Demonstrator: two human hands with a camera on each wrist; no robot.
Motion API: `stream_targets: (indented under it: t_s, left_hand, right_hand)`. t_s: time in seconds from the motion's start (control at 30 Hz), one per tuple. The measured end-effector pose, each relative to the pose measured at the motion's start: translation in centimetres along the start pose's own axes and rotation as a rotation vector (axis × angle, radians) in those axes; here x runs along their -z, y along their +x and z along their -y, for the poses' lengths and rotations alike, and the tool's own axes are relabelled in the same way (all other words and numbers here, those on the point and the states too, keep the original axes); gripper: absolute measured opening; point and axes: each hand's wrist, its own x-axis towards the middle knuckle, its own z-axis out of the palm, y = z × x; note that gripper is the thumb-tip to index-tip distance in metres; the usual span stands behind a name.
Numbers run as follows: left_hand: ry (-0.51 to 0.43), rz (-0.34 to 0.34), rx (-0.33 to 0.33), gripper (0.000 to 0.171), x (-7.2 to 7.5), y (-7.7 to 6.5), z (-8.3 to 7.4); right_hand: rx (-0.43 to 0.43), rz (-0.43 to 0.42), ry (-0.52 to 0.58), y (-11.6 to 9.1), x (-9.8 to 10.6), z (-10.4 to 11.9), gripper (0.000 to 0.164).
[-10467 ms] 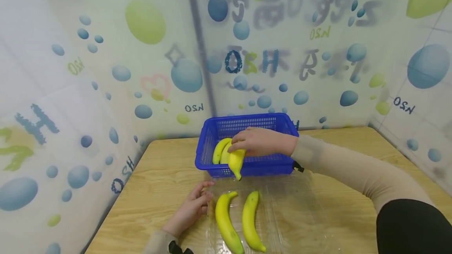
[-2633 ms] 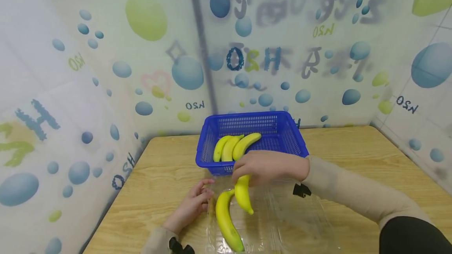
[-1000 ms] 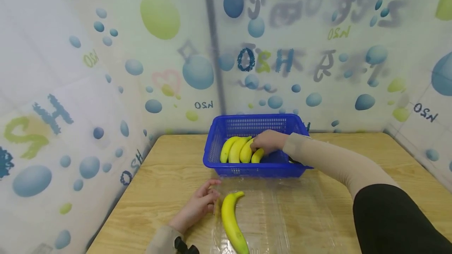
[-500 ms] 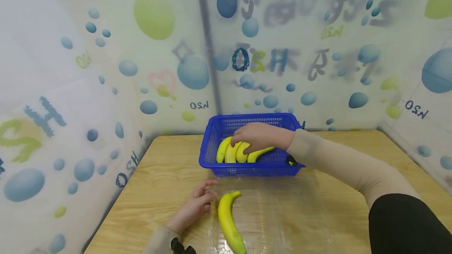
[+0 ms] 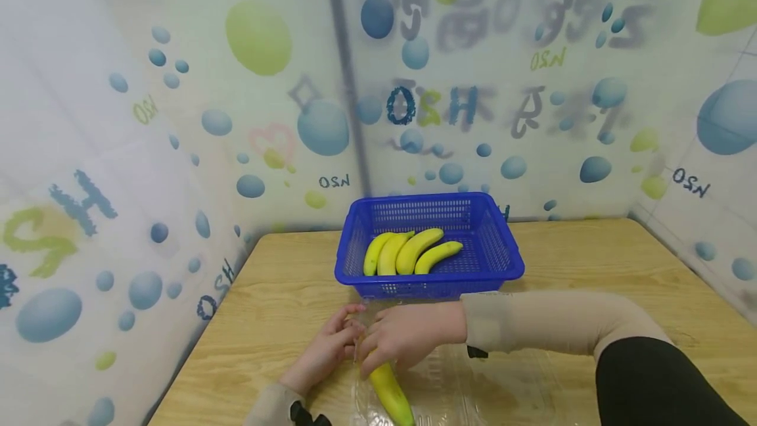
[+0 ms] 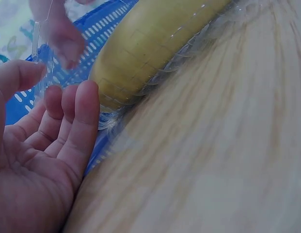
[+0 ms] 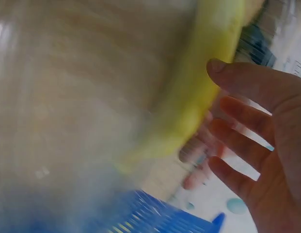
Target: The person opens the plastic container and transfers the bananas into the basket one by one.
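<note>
A blue basket [image 5: 428, 284] stands at the table's far middle with several yellow bananas [image 5: 412, 252] lying side by side in it. In front of it lies a clear plastic tray [image 5: 503, 386] with one banana [image 5: 393, 396] on it. My right hand [image 5: 369, 355] hovers over that banana's upper end and hides it. In the right wrist view its fingers [image 7: 237, 145] are spread beside the banana [image 7: 208, 87], not curled round it. My left hand [image 5: 349, 331] rests relaxed on the table, fingertips at the tray's left edge. The left wrist view shows that left hand [image 6: 43, 92] beside the banana [image 6: 155, 43].
The wooden table [image 5: 591, 261] is closed in at the left, back and right by walls covered in a bubble-patterned sheet [image 5: 177, 117]. The table's near left edge runs close beside my left forearm.
My right hand has let go of a banana in the basket and come back down to the last banana on the tray. The left hand has stayed in place.
</note>
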Motion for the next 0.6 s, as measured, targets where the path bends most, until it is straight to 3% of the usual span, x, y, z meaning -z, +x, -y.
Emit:
stream_targets:
  t_s: [0.3,0.6]
  left_hand:
    - [-0.021,0.015,-0.01,0.047,-0.1,0.0,0.6]
    - [-0.038,0.044,-0.066,0.044,0.0,0.1,0.6]
  right_hand:
    - [0.049,-0.099,-0.026,0.3,-2.6,0.5,0.036]
    - [0.026,-0.108,-0.047,-0.4,-3.3,0.3,0.034]
